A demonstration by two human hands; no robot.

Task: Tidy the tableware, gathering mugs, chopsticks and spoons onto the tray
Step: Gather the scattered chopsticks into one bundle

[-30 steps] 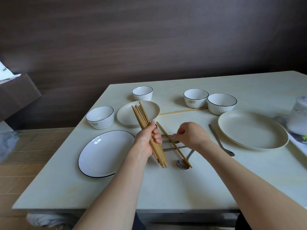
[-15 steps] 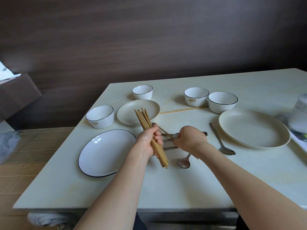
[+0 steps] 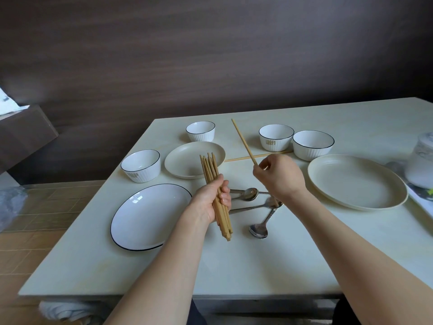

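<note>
Evidently the chopsticks are being collected one at a time into a single fistful: the left hand (image 3: 210,202) is curled firmly round a bundle of chopsticks (image 3: 214,188), holding it near its lower half and almost upright above the table (image 3: 234,273), with the tips fanned slightly at the top, probably so that another stick can be slid in beside them. The right hand (image 3: 278,177) pinches the lower end of a single chopstick (image 3: 243,141) between thumb and fingers, so that it slants up and away to the left, lifted clear of the tabletop and well apart from the bundle. One more loose chopstick (image 3: 248,157) lies flat on the table between the small beige plate (image 3: 180,160) and the pair of white bowls (image 3: 276,137), partly hidden behind the right hand. The sticks are plain pale wood, slender and squared at the thick ends, which hang unevenly below the left fist. Several metal spoons (image 3: 257,228) lie crossed in a loose heap just under and between the two wrists, not yet gathered. A white tray (image 3: 419,198) shows only as a sliver at the right edge, with a pale container (image 3: 421,160) standing on it; whether that container is a mug I cannot tell. A black-rimmed white plate (image 3: 145,219) sits at the left, a large beige plate (image 3: 346,184) at the right.
</note>
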